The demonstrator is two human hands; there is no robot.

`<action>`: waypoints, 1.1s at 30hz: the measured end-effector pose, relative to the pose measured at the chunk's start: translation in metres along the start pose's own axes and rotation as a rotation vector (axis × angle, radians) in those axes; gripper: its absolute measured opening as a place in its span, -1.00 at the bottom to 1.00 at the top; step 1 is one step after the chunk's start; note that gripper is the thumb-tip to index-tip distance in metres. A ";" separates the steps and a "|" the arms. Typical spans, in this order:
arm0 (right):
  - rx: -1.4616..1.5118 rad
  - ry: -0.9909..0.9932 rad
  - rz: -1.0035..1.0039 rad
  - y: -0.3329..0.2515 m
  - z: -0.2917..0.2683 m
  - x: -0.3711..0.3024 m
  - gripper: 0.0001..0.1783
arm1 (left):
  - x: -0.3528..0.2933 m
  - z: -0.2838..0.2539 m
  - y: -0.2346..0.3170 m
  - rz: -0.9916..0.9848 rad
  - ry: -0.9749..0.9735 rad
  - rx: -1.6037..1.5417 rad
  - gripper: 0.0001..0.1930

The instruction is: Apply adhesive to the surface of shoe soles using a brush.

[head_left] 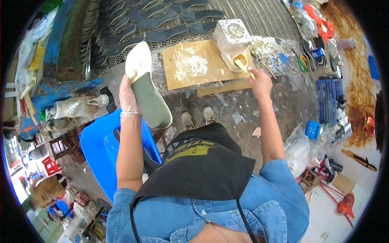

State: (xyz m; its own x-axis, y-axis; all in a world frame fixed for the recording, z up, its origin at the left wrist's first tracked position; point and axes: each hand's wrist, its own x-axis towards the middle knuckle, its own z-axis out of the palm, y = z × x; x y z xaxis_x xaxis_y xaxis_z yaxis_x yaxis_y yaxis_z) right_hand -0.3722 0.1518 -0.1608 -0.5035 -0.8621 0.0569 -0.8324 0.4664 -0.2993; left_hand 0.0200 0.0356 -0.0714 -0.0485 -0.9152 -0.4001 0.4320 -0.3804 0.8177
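Note:
My left hand (129, 96), in a thin clear glove, grips the edge of a shoe sole (151, 99). Its toe part is white and looks wet; the rest is grey-green with a pale rim. My right hand (260, 84) is bare and closed round the handle of a brush (244, 69). The brush's far end is inside the cut opening of a white, glue-crusted plastic jug (229, 39), so its bristles are hidden. Under the jug lies a cardboard sheet (172, 77) smeared with white residue (191, 64).
Several dark soles (162, 20) lie in rows on a mesh conveyor (249, 14) beyond the cardboard. A blue plastic chair (101, 141) stands by my left arm. Green-handled scissors (302, 63) and a blue crate (326, 99) are at the right. A bottle (77, 106) lies at the left.

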 end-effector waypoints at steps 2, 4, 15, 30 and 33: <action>0.337 -0.055 0.006 0.024 0.003 -0.001 -0.63 | -0.007 0.011 0.001 -0.013 0.022 -0.035 -0.63; 0.472 -0.111 0.120 0.034 0.012 -0.008 -0.61 | 0.000 0.005 -0.003 -0.041 -0.022 0.044 -0.62; 1.016 -0.157 -0.377 -0.185 -0.106 0.006 -0.64 | -0.042 0.038 0.044 0.156 -0.335 0.219 -0.62; 0.794 -0.205 -0.621 -0.228 -0.109 -0.029 -0.65 | -0.039 0.015 0.075 0.191 -0.201 0.098 -0.60; 0.732 -0.300 -0.766 -0.224 -0.112 -0.030 -0.62 | -0.033 0.008 0.076 0.194 -0.207 0.109 -0.59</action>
State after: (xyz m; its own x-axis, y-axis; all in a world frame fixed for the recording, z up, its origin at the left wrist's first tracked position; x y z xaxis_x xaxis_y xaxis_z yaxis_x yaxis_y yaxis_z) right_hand -0.1970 0.0954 0.0113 0.2469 -0.9320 0.2652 -0.5113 -0.3578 -0.7814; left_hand 0.0475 0.0360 0.0070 -0.1618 -0.9756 -0.1487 0.3523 -0.1979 0.9147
